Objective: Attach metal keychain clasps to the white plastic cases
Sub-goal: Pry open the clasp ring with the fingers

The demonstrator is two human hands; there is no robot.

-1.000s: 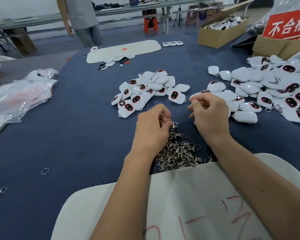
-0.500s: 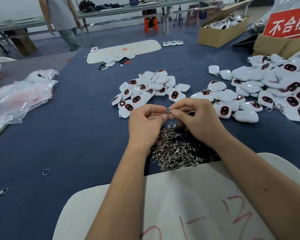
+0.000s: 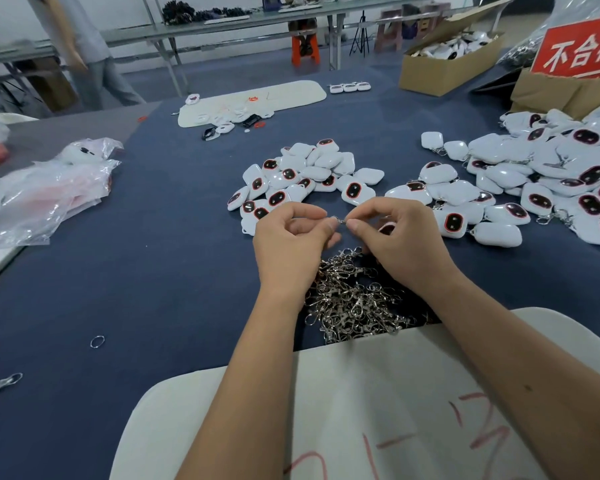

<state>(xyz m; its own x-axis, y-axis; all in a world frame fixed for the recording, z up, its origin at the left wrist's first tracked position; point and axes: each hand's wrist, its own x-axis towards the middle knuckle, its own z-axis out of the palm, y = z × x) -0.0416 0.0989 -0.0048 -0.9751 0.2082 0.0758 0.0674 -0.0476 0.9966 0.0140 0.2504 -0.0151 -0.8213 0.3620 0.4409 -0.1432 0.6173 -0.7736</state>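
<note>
Head view: my left hand (image 3: 293, 242) and right hand (image 3: 400, 237) are pinching one small metal clasp (image 3: 340, 221) between fingertips, above the clasp pile (image 3: 352, 299) near the worktop's (image 3: 153, 271) front edge; white cases (image 3: 305, 181) are lying just beyond.

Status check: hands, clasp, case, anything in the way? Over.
Left hand and right hand pinch one small clasp between fingertips. Right hand also holds a case, mostly hidden. Clasp pile right below. Nothing blocking.
</note>
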